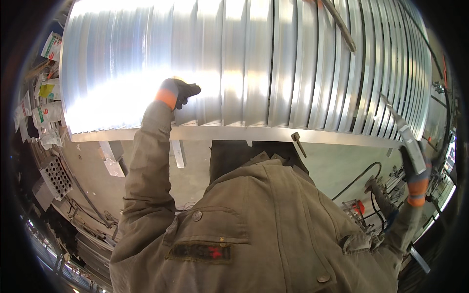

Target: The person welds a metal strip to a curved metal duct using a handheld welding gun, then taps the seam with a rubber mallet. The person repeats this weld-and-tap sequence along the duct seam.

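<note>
A large panel of shiny aluminium slats [234,68] spans the upper view, edged nearest me by a straight metal rail [273,133]. My left hand [183,93], in a dark glove with an orange cuff, rests at the slats left of centre. Its fingers are closed together; whatever they may hold is hidden. At the right end of the panel, my right hand [414,163], gloved alike, is closed round a silver metal tool [410,144] with a wide flat body and a narrow tip. That tip points up over the right-hand slats. Its exact kind is unclear.
A dark rod [339,25] lies across the slats at the upper right. Beneath the rail hang a small clamp-like bar [298,144] and metal legs [178,154]. Packets [49,112] and a perforated block [55,177] sit at left. A cable [364,173] curves at right.
</note>
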Motion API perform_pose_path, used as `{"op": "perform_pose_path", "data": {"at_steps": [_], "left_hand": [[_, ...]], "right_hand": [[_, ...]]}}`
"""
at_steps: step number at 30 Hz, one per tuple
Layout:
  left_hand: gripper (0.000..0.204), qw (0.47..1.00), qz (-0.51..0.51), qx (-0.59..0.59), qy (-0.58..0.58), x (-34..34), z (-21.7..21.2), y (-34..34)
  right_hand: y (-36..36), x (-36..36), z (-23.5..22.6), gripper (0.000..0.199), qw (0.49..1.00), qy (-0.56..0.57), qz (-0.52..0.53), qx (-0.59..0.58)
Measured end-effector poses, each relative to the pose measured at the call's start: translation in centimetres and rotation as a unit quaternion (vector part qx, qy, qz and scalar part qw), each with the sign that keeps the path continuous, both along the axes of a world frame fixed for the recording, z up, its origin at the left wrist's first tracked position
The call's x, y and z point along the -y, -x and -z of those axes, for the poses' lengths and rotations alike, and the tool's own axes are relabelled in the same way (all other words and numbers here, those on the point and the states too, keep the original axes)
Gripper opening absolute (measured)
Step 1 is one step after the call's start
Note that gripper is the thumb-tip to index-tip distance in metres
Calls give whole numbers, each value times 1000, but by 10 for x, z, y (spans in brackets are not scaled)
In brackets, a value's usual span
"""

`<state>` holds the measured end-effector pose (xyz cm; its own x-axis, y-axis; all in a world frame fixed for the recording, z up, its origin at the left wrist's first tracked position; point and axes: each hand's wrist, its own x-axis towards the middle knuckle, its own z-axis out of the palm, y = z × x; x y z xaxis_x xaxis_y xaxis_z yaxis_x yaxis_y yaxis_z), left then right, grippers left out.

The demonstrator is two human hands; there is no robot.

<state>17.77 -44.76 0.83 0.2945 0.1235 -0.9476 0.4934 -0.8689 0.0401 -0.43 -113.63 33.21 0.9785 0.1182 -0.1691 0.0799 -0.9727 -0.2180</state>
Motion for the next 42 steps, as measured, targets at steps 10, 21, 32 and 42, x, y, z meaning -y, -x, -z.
{"op": "perform_pose_path", "data": {"at_steps": [10,21,32,42], "left_hand": [[35,852,-344,392,34,-81,-19,45],[74,335,-825,451,-63,-138,90,219],[92,306,-869,390,6,-106,96,201],[96,299,-877,377,11,-108,100,204]], "right_hand": [[-88,-248,109,45,930,-149,-250,-222],[-155,-418,172,44,846,-291,-281,-348],[-180,-443,211,58,814,-212,-336,-423],[-184,-446,221,53,797,-234,-282,-480]]}}
